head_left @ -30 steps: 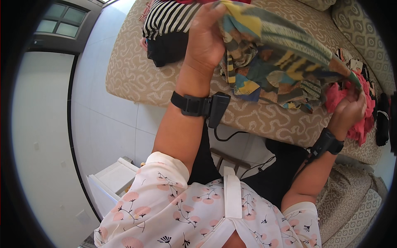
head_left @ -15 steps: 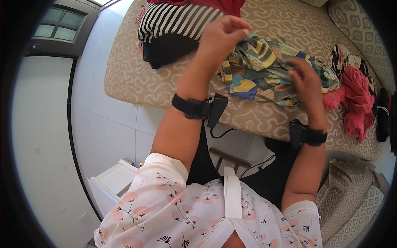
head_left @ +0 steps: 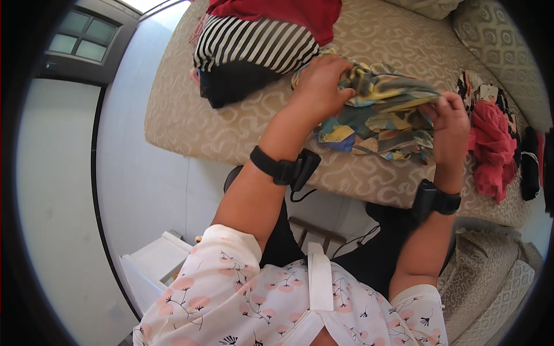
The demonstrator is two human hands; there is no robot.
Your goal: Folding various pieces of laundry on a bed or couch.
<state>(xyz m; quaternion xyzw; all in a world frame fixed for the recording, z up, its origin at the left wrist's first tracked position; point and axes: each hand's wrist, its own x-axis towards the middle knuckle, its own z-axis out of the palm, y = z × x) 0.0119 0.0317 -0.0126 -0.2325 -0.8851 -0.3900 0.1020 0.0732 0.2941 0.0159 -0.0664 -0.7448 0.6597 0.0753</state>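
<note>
Patterned cloth (head_left: 384, 124): patchwork of yellow, green, teal, blue, tan, some dark stripes. Striped cloth (head_left: 259, 46): black and white. Cloth above: red (head_left: 283, 12). Cloth below: plain black (head_left: 234, 87). Bundle (head_left: 493, 147): coral pink. Couch cover (head_left: 184, 115): beige, paler winding lines. Blouse (head_left: 239, 294): white, pink rounds, black sprigs. Wrist straps (head_left: 270, 164): black. Floor (head_left: 138, 150): pale bluish-grey.

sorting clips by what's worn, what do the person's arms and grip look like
Short white sleeves with a pink-and-dark floral print leave the forearms bare. Around each is a black strap carrying a boxy black device; a thin dark cable shows near the left one. The left grip and right grip are without gloves.
</note>
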